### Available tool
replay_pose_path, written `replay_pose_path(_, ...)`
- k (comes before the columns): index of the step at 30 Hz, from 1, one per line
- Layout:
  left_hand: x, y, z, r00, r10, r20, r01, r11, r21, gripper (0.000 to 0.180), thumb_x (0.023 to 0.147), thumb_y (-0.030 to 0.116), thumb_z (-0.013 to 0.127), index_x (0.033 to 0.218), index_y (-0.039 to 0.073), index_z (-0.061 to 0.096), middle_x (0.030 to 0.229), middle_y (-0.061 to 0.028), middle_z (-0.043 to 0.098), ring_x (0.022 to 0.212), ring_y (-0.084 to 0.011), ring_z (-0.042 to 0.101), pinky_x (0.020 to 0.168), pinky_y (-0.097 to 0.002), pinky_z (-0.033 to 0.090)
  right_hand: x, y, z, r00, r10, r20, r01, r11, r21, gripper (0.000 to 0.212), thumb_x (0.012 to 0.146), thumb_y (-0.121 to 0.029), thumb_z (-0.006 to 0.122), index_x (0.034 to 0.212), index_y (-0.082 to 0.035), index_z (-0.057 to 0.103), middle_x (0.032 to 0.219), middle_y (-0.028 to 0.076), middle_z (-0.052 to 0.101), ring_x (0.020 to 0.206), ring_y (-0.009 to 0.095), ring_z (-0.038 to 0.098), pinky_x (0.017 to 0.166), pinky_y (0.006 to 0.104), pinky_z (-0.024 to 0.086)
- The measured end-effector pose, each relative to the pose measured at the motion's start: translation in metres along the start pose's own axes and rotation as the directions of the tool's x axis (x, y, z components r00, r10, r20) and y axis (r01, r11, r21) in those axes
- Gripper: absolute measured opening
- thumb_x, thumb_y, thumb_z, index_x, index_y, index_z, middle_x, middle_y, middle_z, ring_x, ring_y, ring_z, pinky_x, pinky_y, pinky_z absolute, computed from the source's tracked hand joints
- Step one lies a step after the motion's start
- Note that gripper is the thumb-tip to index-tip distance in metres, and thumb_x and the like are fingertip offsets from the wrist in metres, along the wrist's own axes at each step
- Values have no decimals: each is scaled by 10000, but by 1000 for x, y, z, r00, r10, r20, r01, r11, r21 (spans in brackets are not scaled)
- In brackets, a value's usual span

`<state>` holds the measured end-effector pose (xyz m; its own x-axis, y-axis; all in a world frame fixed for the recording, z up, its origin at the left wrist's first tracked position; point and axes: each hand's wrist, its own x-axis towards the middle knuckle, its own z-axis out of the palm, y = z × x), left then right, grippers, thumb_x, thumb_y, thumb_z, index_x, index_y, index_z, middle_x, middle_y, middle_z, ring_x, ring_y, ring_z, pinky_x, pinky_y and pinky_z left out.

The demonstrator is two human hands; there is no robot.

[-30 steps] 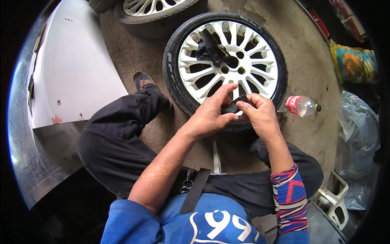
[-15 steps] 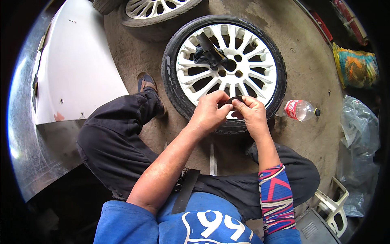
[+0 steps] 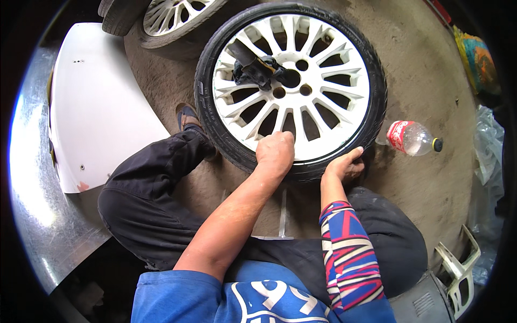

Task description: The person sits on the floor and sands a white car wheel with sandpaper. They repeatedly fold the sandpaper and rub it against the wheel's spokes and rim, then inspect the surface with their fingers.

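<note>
A white multi-spoke wheel (image 3: 333, 129) with a black tyre (image 3: 211, 126) lies flat in front of me. My left hand (image 3: 276, 154) is closed in a fist at the near part of the rim, over the ends of the spokes. Whatever its fingers hold is hidden beneath it. My right hand (image 3: 344, 166) grips the tyre at its near right edge, the thumb on top and the fingers curled at the side. Left of the hub, a dark curled sheet (image 3: 242, 54) and a crumpled black cloth (image 3: 258, 76) rest on the spokes.
A clear plastic bottle (image 3: 413, 138) with a red label lies right of the tyre. On the left stands a white car body panel (image 3: 99, 102). Another white wheel (image 3: 175, 15) is at the back. Plastic sheeting (image 3: 487, 151) and a colourful sack (image 3: 478, 62) line the right side.
My hands have parted from the small dark piece they held together. The left has come down onto the rim, and the right has moved down to the tyre's edge. The view has shifted.
</note>
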<state>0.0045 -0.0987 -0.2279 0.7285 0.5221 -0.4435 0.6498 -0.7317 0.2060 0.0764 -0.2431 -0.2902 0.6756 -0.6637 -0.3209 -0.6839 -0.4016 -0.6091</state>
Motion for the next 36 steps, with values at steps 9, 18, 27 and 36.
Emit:
replay_pose_path(9,13,3,-4,841,-280,462,511,690,-512,264,877,92,522,887,-34,754,724,-188,707,529,-265,679,509,-392,539,-7,-10,0,996,-1,-91,-4,999,-47,658,995,-578,527,1212,40,581,1228,265,586,1165,430,576,1004,497,460)
replay_pose_path(18,12,14,-6,798,-320,511,599,515,-612,224,876,63,500,786,-40,677,617,-113,647,447,-189,600,386,-346,424,-9,-8,0,997,1,-79,-3,1000,-25,665,991,-578,532,1227,43,569,1231,271,575,1169,435,568,1006,497,458)
replay_pose_path(27,18,9,2,851,-275,447,498,691,-523,233,862,53,511,798,-58,705,608,-127,655,437,-199,602,415,-357,470,-8,-7,1,997,15,-73,-16,1000,-18,712,979,-621,509,1260,32,557,1264,260,567,1189,406,569,1023,491,456)
replay_pose_path(36,30,9,-10,795,-253,551,518,756,-400,236,879,90,528,760,-17,702,630,-82,670,471,-183,633,409,-361,479,-8,-7,2,997,0,-82,-1,1000,-15,712,976,-624,512,1253,31,554,1252,265,567,1200,415,558,1036,481,444)
